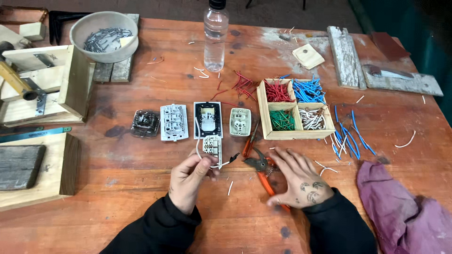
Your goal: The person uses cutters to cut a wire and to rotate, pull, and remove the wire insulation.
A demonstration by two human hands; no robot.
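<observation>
Down on the wooden table (155,197), the left hand (188,181) pinches a white wire (198,150) between thumb and fingers, closed on it; the wire runs up to a small switch module (212,146) lying just below a black-backed switch plate (207,120). The right hand (299,181) lies flat, fingers spread, on the orange-handled pliers (259,165), covering most of the handles; its grip is not closed, and the dark plier head points left toward the wire's free end. The two hands are near each other but apart. In a row above them lie a dark switch insert (145,123), a grey switch frame (173,122) and a pale socket insert (240,122). To the right stands a wooden box (263,115) with four compartments holding red, blue, green and white wire pieces. Loose blue wire pieces (351,136) lie beside it. A clear plastic bottle (216,37) stands at the far edge, a bowl of nails (104,35) sits far left, and a purple cloth (405,211) lies at the right.
</observation>
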